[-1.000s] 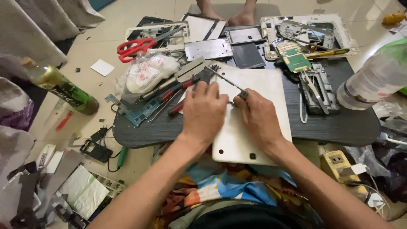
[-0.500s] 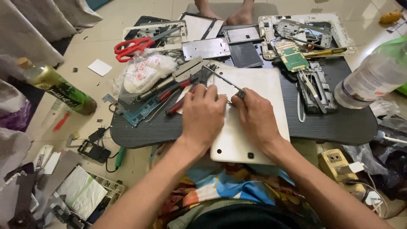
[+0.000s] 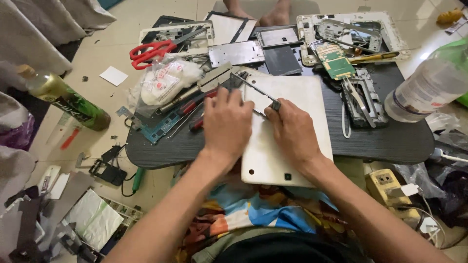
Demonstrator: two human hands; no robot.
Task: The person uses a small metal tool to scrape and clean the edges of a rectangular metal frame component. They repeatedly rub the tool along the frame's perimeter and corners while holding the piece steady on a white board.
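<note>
Both hands pressed on a white tablet at the desk's near edge.

A thin metal strip (image 3: 254,92) is pinched in the right hand (image 3: 291,130) fingers; the left hand (image 3: 226,124) is laid flat, fingers spread, apparently gripping nothing. The white tablet (image 3: 292,141) is held face down on the dark desk (image 3: 380,141), red scissors (image 3: 148,52) and a green circuit board (image 3: 336,61) lying beyond.

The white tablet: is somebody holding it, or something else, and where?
The left hand presses flat on the tablet. The right hand pinches the near end of a thin dark strip with its fingers; it also rests on the tablet.
</note>
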